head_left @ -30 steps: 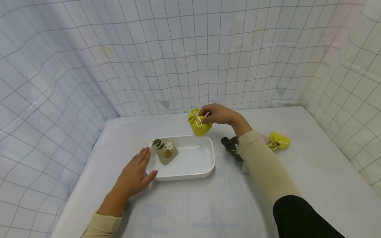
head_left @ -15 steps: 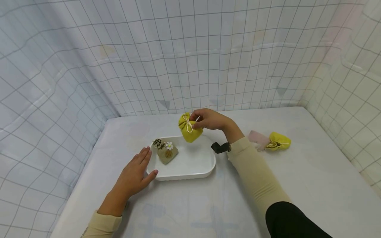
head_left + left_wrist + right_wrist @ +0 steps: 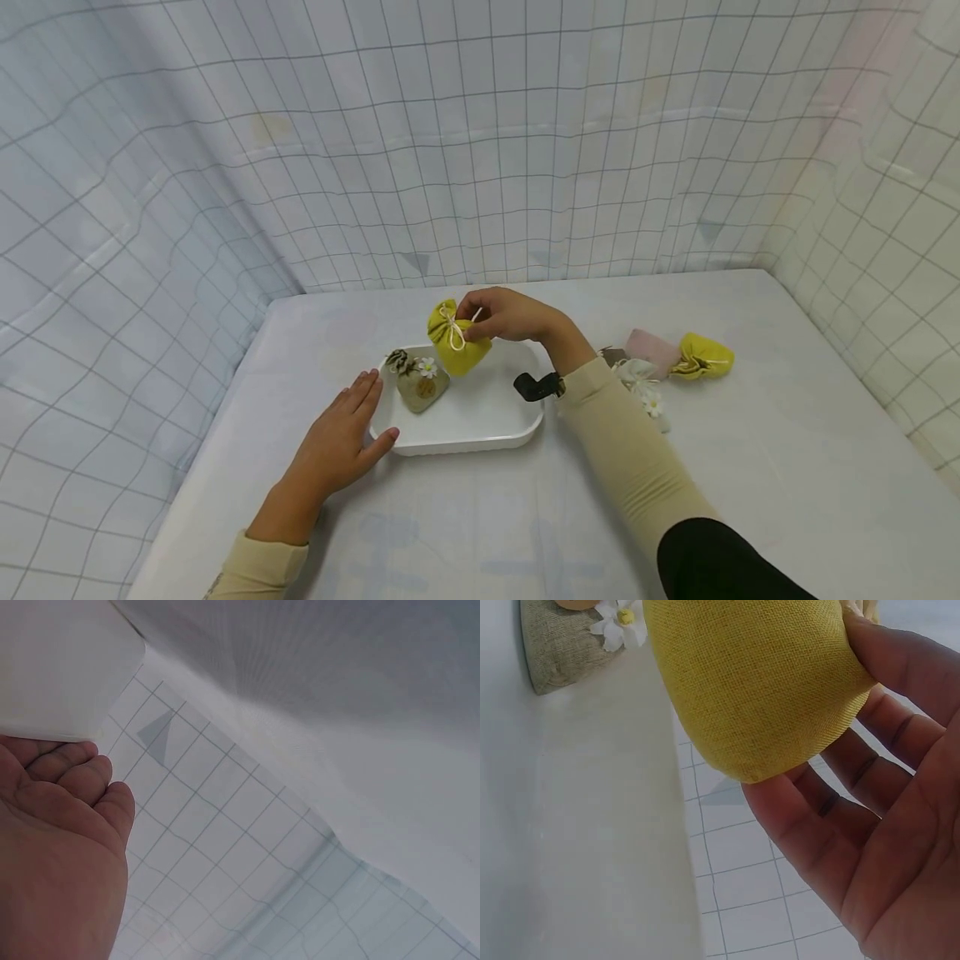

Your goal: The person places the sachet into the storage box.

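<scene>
In the head view my right hand (image 3: pixel 506 314) pinches a yellow drawstring pouch (image 3: pixel 459 340) with a white cord bow, held above the back of a white tray (image 3: pixel 465 446). The right wrist view shows thumb and fingers around the woven yellow cloth (image 3: pixel 757 690). Inside the tray, at its left, lies a beige pouch (image 3: pixel 420 390) with a white flower and a round tan patch. My left hand (image 3: pixel 337 437) rests against the tray's left end, fingers straight and thumb at the front rim. In the left wrist view its fingertips (image 3: pixel 90 776) touch the tray's side.
Right of the tray lie a pink pouch (image 3: pixel 651 350), another yellow pouch (image 3: pixel 703 357) and a white pouch with flowers (image 3: pixel 641 379), partly behind my right sleeve (image 3: pixel 637 450). A dark brown piece (image 3: pixel 613 355) shows there too. Gridded curtains (image 3: pixel 480 150) enclose the white table.
My right hand has carried the yellow pouch leftward and toward me, from behind the tray to above it. More pouches show behind the right forearm. The left hand has not moved.
</scene>
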Demonstrator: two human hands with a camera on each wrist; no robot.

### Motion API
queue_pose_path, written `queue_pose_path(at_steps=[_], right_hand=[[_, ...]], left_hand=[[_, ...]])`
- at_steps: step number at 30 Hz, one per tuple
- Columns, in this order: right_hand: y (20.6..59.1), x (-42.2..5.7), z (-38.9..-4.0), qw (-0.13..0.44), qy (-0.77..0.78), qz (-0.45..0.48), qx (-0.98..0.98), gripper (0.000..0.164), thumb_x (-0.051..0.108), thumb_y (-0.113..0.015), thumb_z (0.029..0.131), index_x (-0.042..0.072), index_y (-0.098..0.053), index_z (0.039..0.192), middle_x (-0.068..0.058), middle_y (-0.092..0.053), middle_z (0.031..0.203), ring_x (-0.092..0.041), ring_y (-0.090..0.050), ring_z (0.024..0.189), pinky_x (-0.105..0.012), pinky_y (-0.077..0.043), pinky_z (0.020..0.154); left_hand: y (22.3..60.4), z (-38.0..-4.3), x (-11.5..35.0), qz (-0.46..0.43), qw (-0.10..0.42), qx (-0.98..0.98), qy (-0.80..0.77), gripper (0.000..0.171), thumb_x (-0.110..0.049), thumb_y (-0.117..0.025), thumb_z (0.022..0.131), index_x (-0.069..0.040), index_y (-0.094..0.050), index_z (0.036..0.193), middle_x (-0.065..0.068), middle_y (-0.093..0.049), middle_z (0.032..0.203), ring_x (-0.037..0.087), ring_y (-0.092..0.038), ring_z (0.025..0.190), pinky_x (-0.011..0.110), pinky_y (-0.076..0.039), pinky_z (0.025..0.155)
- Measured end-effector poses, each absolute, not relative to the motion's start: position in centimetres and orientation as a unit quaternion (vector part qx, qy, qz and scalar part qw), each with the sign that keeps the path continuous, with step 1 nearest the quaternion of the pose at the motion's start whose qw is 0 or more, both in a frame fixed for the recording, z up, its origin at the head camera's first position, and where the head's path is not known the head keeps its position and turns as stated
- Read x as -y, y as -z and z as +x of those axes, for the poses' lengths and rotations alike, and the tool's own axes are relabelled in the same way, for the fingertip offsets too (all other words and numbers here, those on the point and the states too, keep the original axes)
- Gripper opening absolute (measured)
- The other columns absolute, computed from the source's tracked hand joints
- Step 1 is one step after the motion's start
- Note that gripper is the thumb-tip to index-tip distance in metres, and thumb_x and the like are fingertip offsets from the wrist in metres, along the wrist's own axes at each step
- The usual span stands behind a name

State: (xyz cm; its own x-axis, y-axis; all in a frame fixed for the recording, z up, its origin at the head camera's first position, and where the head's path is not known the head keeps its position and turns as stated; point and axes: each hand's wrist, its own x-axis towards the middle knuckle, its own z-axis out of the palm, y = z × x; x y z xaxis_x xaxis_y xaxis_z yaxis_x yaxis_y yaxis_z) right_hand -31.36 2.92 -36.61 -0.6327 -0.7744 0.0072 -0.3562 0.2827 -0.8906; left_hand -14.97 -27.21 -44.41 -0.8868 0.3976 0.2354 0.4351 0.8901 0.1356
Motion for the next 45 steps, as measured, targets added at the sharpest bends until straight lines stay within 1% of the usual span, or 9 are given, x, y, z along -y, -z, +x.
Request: queue_pose_path(at_steps=[3, 10, 17, 22, 25, 32, 39, 45], right_hand=[[36.9, -2.4, -31.1, 0.228, 0.469, -0.368, -0.770, 0.018, 0.010, -0.069, 0.091, 0.007, -0.065, 0.108, -0.006, -0.067, 0.109, -0.021, -0.066, 0.102, -0.034, -0.056, 0.082], [37.8, -1.5, -30.8, 0.242, 0.458, -0.378, -0.768, 0.017, 0.010, -0.069, 0.091, 0.008, -0.065, 0.107, -0.005, -0.066, 0.109, -0.025, -0.065, 0.105, -0.033, -0.056, 0.082], [38.7, -1.0, -30.7, 0.258, 0.439, -0.376, -0.774, 0.016, 0.008, -0.070, 0.091, 0.009, -0.065, 0.106, -0.003, -0.066, 0.110, -0.019, -0.064, 0.105, -0.032, -0.056, 0.082], [39.2, -0.7, -30.5, 0.264, 0.428, -0.374, -0.779, 0.017, 0.006, -0.071, 0.090, 0.009, -0.066, 0.106, -0.003, -0.066, 0.109, -0.019, -0.064, 0.103, -0.030, -0.055, 0.079], [39.5, -0.6, -30.5, 0.260, 0.417, -0.379, -0.784, 0.017, 0.005, -0.071, 0.089, 0.008, -0.066, 0.105, -0.002, -0.066, 0.108, -0.019, -0.064, 0.102, -0.029, -0.054, 0.079], [40.1, -0.2, -30.5, 0.236, 0.366, -0.385, -0.814, 0.015, 0.009, -0.074, 0.088, 0.011, -0.067, 0.101, 0.001, -0.066, 0.106, -0.015, -0.063, 0.103, -0.025, -0.054, 0.084], [40.0, 0.0, -30.3, 0.209, 0.314, -0.378, -0.845, 0.014, 0.011, -0.075, 0.088, 0.012, -0.067, 0.099, 0.003, -0.066, 0.101, -0.014, -0.063, 0.101, -0.025, -0.053, 0.083], [39.6, 0.0, -30.1, 0.212, 0.292, -0.362, -0.859, 0.014, 0.013, -0.075, 0.089, 0.013, -0.067, 0.100, 0.003, -0.066, 0.102, -0.014, -0.061, 0.100, -0.026, -0.052, 0.082]], left_hand=[[44.4, -15.0, 27.2, -0.213, 0.098, 0.968, 0.091, 0.081, -0.048, -0.060, 0.095, 0.006, -0.036, 0.150, 0.020, -0.032, 0.158, 0.034, -0.027, 0.146, 0.053, -0.029, 0.114], [44.4, -15.0, 27.2, -0.208, 0.092, 0.969, 0.090, 0.081, -0.048, -0.059, 0.096, 0.006, -0.035, 0.151, 0.018, -0.030, 0.159, 0.033, -0.025, 0.147, 0.054, -0.028, 0.115], [44.4, -15.0, 27.2, -0.210, 0.095, 0.969, 0.090, 0.081, -0.049, -0.058, 0.096, 0.006, -0.035, 0.151, 0.019, -0.031, 0.158, 0.034, -0.026, 0.147, 0.054, -0.028, 0.114], [44.4, -15.0, 27.1, -0.209, 0.093, 0.969, 0.088, 0.081, -0.049, -0.058, 0.096, 0.006, -0.034, 0.151, 0.019, -0.031, 0.158, 0.034, -0.025, 0.147, 0.054, -0.028, 0.115], [44.3, -15.0, 27.1, -0.211, 0.095, 0.969, 0.088, 0.081, -0.048, -0.059, 0.096, 0.006, -0.034, 0.151, 0.019, -0.031, 0.158, 0.034, -0.026, 0.147, 0.054, -0.028, 0.115], [44.3, -14.9, 27.1, -0.208, 0.092, 0.970, 0.089, 0.081, -0.049, -0.059, 0.096, 0.006, -0.035, 0.151, 0.019, -0.031, 0.158, 0.034, -0.026, 0.147, 0.053, -0.028, 0.115], [44.4, -14.9, 27.1, -0.211, 0.096, 0.969, 0.090, 0.081, -0.048, -0.059, 0.096, 0.006, -0.034, 0.151, 0.020, -0.031, 0.158, 0.034, -0.026, 0.147, 0.053, -0.029, 0.115], [44.4, -14.9, 27.2, -0.212, 0.096, 0.968, 0.093, 0.081, -0.047, -0.060, 0.095, 0.006, -0.034, 0.151, 0.020, -0.031, 0.158, 0.035, -0.026, 0.146, 0.053, -0.028, 0.115]])
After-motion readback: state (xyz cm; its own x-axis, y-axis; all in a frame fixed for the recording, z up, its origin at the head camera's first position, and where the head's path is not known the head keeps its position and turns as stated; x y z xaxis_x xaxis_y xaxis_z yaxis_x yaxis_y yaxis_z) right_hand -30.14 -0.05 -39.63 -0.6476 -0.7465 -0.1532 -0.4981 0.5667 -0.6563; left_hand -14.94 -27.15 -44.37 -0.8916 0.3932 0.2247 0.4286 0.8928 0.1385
